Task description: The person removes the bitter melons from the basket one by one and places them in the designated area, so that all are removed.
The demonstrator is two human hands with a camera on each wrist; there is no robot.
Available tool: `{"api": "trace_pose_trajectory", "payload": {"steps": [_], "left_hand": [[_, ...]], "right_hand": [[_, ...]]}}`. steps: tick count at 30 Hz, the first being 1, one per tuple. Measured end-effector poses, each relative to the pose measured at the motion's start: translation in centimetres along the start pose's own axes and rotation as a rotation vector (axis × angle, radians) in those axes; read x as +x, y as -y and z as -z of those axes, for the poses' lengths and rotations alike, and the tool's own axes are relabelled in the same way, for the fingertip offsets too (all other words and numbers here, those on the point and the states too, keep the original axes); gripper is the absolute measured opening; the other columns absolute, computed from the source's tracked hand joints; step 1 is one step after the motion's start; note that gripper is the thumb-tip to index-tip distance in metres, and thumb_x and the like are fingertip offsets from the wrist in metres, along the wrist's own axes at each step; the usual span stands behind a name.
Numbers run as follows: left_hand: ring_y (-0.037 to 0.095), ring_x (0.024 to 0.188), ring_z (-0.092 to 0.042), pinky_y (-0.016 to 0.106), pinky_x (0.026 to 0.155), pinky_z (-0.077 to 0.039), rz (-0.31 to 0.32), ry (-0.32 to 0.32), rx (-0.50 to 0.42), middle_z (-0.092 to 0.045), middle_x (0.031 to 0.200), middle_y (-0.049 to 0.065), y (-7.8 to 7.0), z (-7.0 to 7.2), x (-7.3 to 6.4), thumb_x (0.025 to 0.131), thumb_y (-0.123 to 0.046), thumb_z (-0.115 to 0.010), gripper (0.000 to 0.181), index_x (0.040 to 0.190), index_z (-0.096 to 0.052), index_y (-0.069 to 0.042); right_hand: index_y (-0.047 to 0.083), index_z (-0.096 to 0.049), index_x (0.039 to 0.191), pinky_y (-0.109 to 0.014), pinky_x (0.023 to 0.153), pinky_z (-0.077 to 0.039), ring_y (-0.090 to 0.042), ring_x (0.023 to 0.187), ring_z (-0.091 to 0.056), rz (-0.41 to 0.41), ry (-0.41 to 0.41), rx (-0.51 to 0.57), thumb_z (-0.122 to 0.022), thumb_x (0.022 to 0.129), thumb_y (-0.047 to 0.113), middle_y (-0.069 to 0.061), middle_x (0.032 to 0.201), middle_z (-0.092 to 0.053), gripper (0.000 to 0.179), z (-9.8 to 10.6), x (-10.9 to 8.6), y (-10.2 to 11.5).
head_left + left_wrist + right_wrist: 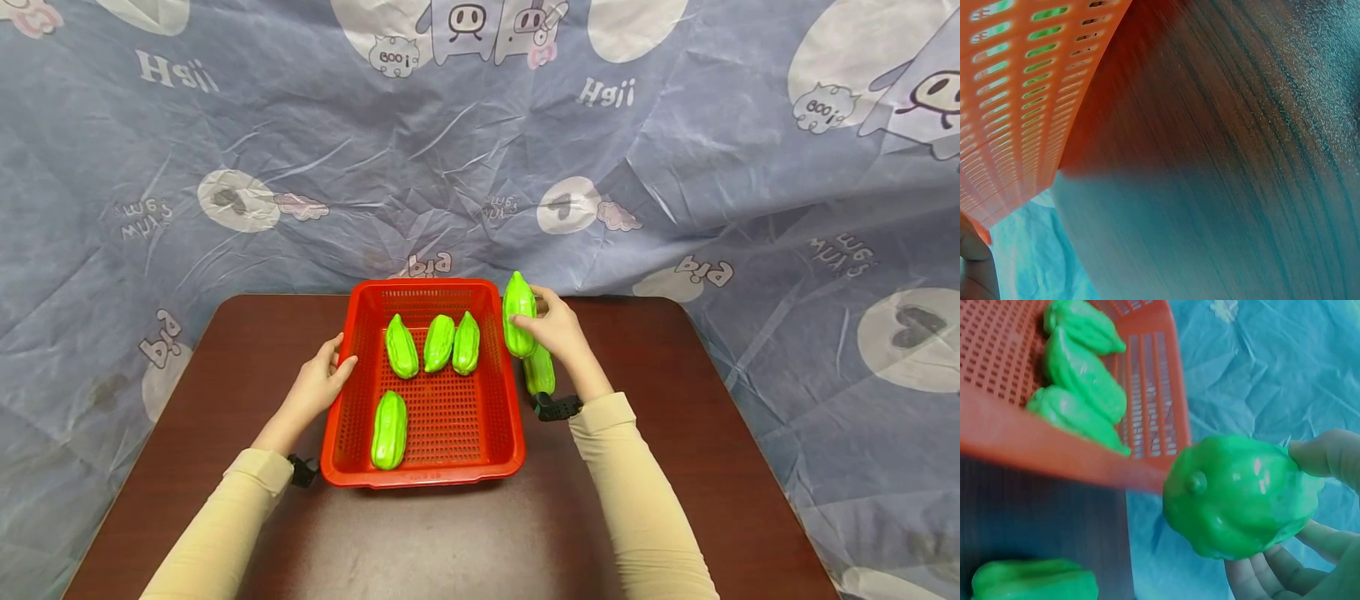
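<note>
My right hand (pixel 557 327) holds a bright green, ridged bitter melon (pixel 518 317) just beyond the right rim of a red plastic basket (pixel 423 477). In the right wrist view, the thumb is on one side of this bitter melon (pixel 1235 497) and the fingers on the other. Below that hand, a second bitter melon (pixel 540 372) lies on the table beside the basket, partly covered by the hand and forearm. At the basket's left rim, my left hand (pixel 318 379) grips the edge, thumb on the inner side. Only a bit of it shows in the left wrist view.
Inside the basket lie several bitter melons: three near the far end, one of them a middle melon (pixel 438 343), and a single melon (pixel 389 430) at the near left. A dark brown table (pixel 637 375) carries everything. Behind it hangs a blue-grey patterned cloth (pixel 465 167).
</note>
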State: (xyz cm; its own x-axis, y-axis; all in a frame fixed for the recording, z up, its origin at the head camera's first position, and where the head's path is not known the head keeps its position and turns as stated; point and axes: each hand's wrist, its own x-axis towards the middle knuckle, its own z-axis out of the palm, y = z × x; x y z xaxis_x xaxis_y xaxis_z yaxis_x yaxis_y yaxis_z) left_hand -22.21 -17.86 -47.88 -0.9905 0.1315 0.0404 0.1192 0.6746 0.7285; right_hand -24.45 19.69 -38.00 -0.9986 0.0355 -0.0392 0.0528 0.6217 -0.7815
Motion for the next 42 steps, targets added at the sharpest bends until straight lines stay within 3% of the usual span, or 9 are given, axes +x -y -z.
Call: {"api": "trace_pose_trajectory", "payload": {"steps": [11, 19, 32, 42], "left_hand": [[0.026, 0.078, -0.06, 0.038, 0.07, -0.051, -0.016, -0.021, 0.008, -0.062, 0.1, 0.022, 0.1, 0.0, 0.0, 0.103, -0.027, -0.052, 0.063, 0.151, -0.028, 0.007], [0.026, 0.079, -0.063, 0.038, 0.069, -0.053, -0.01, -0.011, -0.015, -0.063, 0.102, 0.023, 0.1, 0.0, 0.0, 0.103, -0.028, -0.052, 0.064, 0.151, -0.027, 0.007], [0.026, 0.079, -0.062, 0.034, 0.068, -0.05, -0.001, -0.014, -0.021, -0.063, 0.102, 0.021, 0.3, 0.0, 0.0, 0.103, -0.027, -0.053, 0.064, 0.151, -0.029, 0.006], [0.025, 0.078, -0.062, 0.033, 0.067, -0.048, -0.003, -0.016, -0.028, -0.062, 0.099, 0.02, 0.3, 0.1, 0.1, 0.102, -0.024, -0.054, 0.062, 0.151, -0.03, 0.006]], "right_hand": [[0.009, -0.038, 0.152, -0.047, 0.099, -0.047, -0.034, 0.119, -0.058, -0.051, -0.068, -0.013, -0.067, 0.089, 0.026, -0.02, 0.134, -0.058, 0.071, 1.1, 0.2, -3.0], [0.003, -0.036, 0.15, -0.048, 0.1, -0.046, -0.036, 0.124, -0.053, -0.156, -0.119, 0.011, -0.066, 0.092, 0.025, -0.022, 0.137, -0.054, 0.069, 1.6, 0.1, -6.1], [-0.001, -0.043, 0.144, -0.049, 0.102, -0.044, -0.04, 0.124, -0.053, -0.208, -0.191, -0.05, -0.067, 0.092, 0.026, -0.026, 0.136, -0.056, 0.064, 0.9, -0.6, -10.3], [-0.003, -0.043, 0.143, -0.05, 0.102, -0.043, -0.041, 0.124, -0.052, -0.252, -0.175, -0.094, -0.066, 0.092, 0.025, -0.028, 0.137, -0.054, 0.062, 0.2, -1.0, -12.0]]}}
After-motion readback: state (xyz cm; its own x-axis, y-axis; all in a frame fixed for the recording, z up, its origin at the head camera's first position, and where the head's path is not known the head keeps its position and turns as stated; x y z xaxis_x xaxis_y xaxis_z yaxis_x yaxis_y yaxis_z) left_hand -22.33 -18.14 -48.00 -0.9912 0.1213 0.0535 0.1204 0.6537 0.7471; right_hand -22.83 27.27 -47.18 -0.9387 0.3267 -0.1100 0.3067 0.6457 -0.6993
